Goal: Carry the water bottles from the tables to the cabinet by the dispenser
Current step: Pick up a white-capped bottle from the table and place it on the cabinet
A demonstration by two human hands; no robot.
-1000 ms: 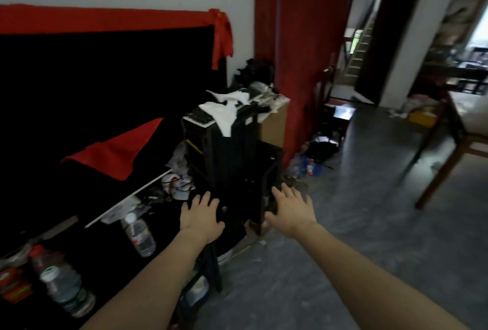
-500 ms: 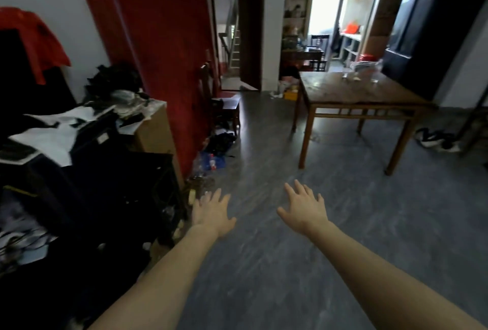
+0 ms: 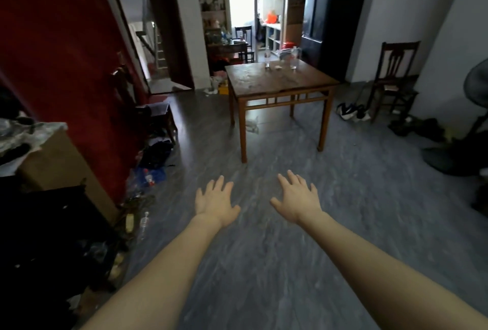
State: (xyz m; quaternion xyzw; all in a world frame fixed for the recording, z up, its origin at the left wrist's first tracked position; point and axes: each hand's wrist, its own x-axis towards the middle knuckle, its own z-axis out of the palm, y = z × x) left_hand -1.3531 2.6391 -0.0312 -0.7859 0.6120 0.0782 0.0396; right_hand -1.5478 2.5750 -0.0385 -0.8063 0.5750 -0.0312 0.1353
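Straight ahead across the floor stand two upright water bottles (image 3: 267, 57) at the far edge of the wooden table (image 3: 277, 80) — well apart from both flat, empty hands, left hand (image 3: 215, 201) and right hand (image 3: 297, 197) — roughly equally near.

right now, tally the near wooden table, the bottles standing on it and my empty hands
wooden table: 1
bottles standing on it: 2
empty hands, left hand and right hand: 2
total: 5
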